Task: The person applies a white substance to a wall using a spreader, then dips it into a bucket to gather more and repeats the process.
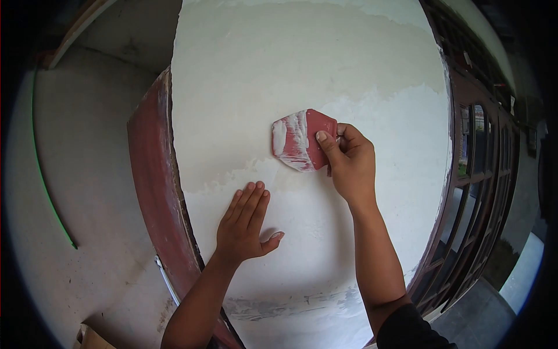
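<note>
My right hand grips a red putty scraper at its right end, thumb on the near face and fingers curled behind. White putty smears cover the scraper's left half. It is held close in front of the wall panel, tilted so its coated face shows. Lower and to the left, my left hand lies flat on the wall, its fingers stretched upward and the thumb out to the side; a bit of white marks the thumb tip. Around both hands the wall has fresh white coating below and a duller cream surface above.
A dark red wooden frame runs along the wall's left edge. To the right stand brown doors with glass panes. A green strip hangs on the far left wall, and a cardboard piece sits at the bottom left.
</note>
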{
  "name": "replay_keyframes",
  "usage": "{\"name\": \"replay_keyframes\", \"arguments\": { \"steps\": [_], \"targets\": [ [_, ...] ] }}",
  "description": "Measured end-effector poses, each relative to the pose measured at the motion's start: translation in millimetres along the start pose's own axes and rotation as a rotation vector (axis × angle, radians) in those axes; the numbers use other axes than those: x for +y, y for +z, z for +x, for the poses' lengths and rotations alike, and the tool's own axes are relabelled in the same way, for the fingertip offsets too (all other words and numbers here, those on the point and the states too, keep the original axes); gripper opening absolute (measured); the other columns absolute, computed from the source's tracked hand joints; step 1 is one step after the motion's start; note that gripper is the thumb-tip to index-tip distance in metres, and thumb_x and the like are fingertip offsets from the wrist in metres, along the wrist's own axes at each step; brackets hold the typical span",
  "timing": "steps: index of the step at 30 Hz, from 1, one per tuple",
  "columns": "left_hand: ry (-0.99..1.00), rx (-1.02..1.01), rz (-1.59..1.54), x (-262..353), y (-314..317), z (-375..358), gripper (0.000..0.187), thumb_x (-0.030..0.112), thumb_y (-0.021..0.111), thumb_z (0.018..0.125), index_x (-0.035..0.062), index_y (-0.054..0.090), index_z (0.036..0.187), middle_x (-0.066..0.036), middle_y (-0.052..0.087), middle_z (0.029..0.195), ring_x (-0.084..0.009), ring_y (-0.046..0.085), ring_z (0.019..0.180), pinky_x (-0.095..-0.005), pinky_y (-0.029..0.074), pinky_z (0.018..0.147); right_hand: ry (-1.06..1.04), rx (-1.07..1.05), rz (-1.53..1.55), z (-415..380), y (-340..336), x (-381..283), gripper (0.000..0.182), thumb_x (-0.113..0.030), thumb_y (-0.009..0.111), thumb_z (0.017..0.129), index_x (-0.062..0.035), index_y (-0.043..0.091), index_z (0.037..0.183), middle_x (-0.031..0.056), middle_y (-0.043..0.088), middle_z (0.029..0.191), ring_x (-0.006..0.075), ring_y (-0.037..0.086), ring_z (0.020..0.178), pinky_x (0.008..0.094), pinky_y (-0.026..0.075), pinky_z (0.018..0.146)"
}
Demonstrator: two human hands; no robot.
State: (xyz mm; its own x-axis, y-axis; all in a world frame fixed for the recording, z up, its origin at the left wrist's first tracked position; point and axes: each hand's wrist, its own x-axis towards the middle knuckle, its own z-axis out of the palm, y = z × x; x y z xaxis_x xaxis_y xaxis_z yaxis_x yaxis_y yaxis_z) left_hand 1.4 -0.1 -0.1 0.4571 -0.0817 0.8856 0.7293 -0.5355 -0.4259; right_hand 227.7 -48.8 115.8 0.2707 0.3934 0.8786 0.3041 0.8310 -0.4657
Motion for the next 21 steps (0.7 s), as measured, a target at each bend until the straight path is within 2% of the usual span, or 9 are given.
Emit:
{"name": "replay_keyframes", "arguments": {
  "steps": [2, 6, 8, 11, 13, 16, 18, 21],
  "targets": [
    [-0.010, -0.003, 0.019, 0.4, -1.0, 0.0, 0.072, 0.045, 0.063, 0.088, -0.0035, 0.054, 0.141, -0.019, 0.052, 0.149, -0.0318, 0.045, 0.144, -0.0466, 0.033, 0.121, -0.063, 0.060, -0.163, 7.4, 1.0, 16.6, 0.026, -0.024, 0.071, 0.097, 0.0017, 0.070, 0.099, 0.0027, 0.061, 0.063, 0.0081, 0.044, 0.053, 0.0283, 0.038, 0.052],
    [-0.012, 0.001, 0.026, 1.9, -1.0, 0.8, 0.072, 0.045, 0.063, 0.088, -0.0034, 0.054, 0.141, -0.019, 0.053, 0.149, -0.0317, 0.045, 0.144, -0.0467, 0.033, 0.121, -0.003, 0.148, -0.044, 6.0, -38.8, 25.3, 0.024, -0.021, 0.069, 0.098, 0.0030, 0.070, 0.099, 0.0032, 0.066, 0.068, 0.0060, 0.049, 0.054, 0.0250, 0.040, 0.052],
    [-0.001, 0.011, 0.021, 2.5, -0.7, 1.4, 0.075, 0.041, 0.069, 0.083, -0.0065, 0.055, 0.138, -0.023, 0.052, 0.148, -0.0360, 0.046, 0.143, -0.0510, 0.036, 0.117, 0.052, 0.153, 0.044, 3.3, -49.7, 15.7, 0.023, -0.020, 0.069, 0.098, 0.0029, 0.070, 0.100, 0.0019, 0.066, 0.068, 0.0045, 0.048, 0.050, 0.0225, 0.037, 0.048],
    [-0.002, 0.010, 0.021, 2.0, 0.3, 0.8, 0.074, 0.041, 0.068, 0.083, -0.0064, 0.055, 0.139, -0.023, 0.053, 0.148, -0.0359, 0.046, 0.143, -0.0507, 0.036, 0.117, 0.014, 0.101, 0.170, 4.3, -26.2, 6.8, 0.024, -0.021, 0.070, 0.098, 0.0027, 0.069, 0.102, 0.0009, 0.065, 0.066, 0.0039, 0.046, 0.048, 0.0219, 0.034, 0.045],
    [-0.004, 0.001, 0.026, 1.3, -1.2, 0.4, 0.073, 0.043, 0.066, 0.086, -0.0049, 0.054, 0.140, -0.021, 0.052, 0.148, -0.0338, 0.046, 0.143, -0.0487, 0.035, 0.119, 0.014, 0.033, 0.156, 5.1, 1.1, -3.4, 0.026, -0.022, 0.070, 0.097, 0.0030, 0.070, 0.102, 0.0001, 0.062, 0.064, 0.0045, 0.046, 0.053, 0.0247, 0.037, 0.049],
    [-0.009, -0.008, 0.025, 0.7, -1.4, 0.8, 0.072, 0.045, 0.063, 0.088, -0.0034, 0.054, 0.140, -0.019, 0.052, 0.149, -0.0317, 0.045, 0.144, -0.0468, 0.033, 0.121, 0.007, -0.040, -0.020, 10.4, 16.9, 2.6, 0.026, -0.024, 0.071, 0.097, 0.0021, 0.071, 0.100, 0.0011, 0.061, 0.063, 0.0058, 0.047, 0.055, 0.0266, 0.039, 0.051],
    [-0.013, -0.010, 0.022, 0.3, -1.4, -0.7, 0.072, 0.045, 0.063, 0.089, -0.0034, 0.054, 0.140, -0.020, 0.052, 0.149, -0.0317, 0.045, 0.144, -0.0469, 0.033, 0.121, -0.085, 0.065, -0.198, 12.2, 10.6, 12.5, 0.026, -0.025, 0.071, 0.097, 0.0009, 0.071, 0.097, 0.0026, 0.062, 0.063, 0.0067, 0.047, 0.054, 0.0275, 0.040, 0.052],
    [0.006, 0.000, 0.028, 0.1, 0.5, -1.3, 0.076, 0.044, 0.067, 0.084, -0.0057, 0.054, 0.140, -0.023, 0.052, 0.148, -0.0360, 0.046, 0.143, -0.0509, 0.035, 0.118, -0.012, 0.122, -0.050, 11.6, -23.9, 23.3, 0.025, -0.022, 0.070, 0.097, 0.0030, 0.070, 0.098, 0.0050, 0.068, 0.070, 0.0070, 0.054, 0.058, 0.0270, 0.043, 0.053]
  ]
}}
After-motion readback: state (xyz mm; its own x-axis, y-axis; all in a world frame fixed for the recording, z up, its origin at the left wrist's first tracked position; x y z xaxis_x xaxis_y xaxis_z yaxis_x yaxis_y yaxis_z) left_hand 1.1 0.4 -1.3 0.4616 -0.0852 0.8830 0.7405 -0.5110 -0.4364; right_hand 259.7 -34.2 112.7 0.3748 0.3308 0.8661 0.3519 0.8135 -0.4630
